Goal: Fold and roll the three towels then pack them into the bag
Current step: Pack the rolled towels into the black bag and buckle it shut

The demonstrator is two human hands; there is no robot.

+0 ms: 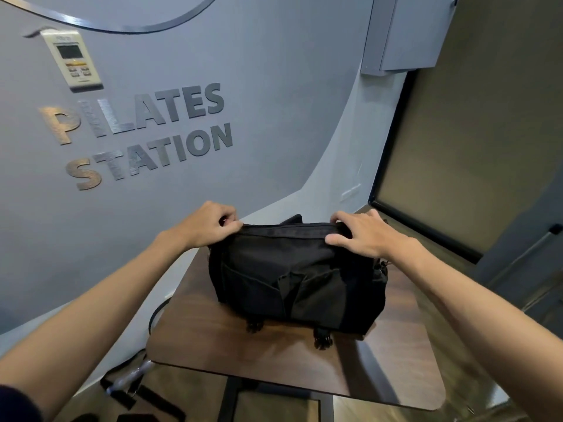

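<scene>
A black fabric bag with front pockets stands on a small dark wooden table. Its top looks closed along a zipper line. My left hand pinches something small at the top left end of the bag, fingers curled. My right hand rests on the top right end, its fingers curled over the far edge and the thumb lying on the near side. No towels are in view.
A grey wall with "PILATES STATION" lettering and a wall controller stands close behind the table. Black straps and a clip lie on the floor at the lower left. A dark-framed panel stands at the right.
</scene>
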